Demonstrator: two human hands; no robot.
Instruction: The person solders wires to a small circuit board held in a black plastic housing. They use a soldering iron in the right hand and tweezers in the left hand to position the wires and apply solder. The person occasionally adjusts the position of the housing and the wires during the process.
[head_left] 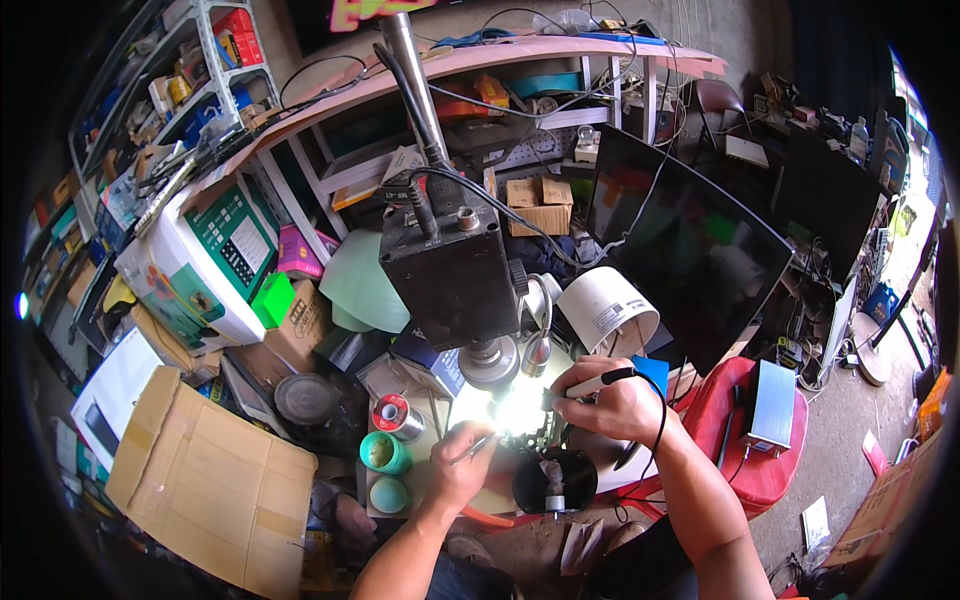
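Note:
My right hand (625, 405) grips a soldering iron (592, 385) by its white handle; a black cord trails from it past my wrist. My left hand (462, 468) pinches a thin metal tool (472, 449), perhaps tweezers. Both hands flank a brightly lit spot (520, 408), where glare hides the work piece. Above that spot hangs a black boxy microscope head (445, 270) with its lens (488, 362) pointing down. Left of my left hand stand a solder spool (392, 416), a green jar (384, 453) of paste and a green lid (390, 494).
Between my forearms sits a black round container (580, 478). A red stool (735, 425) bearing a blue-grey box (770, 405) stands at right. A flat screen (690, 235) leans behind, beside a white cylinder (608, 308). Cardboard (215, 480) lies at left, below stacked boxes.

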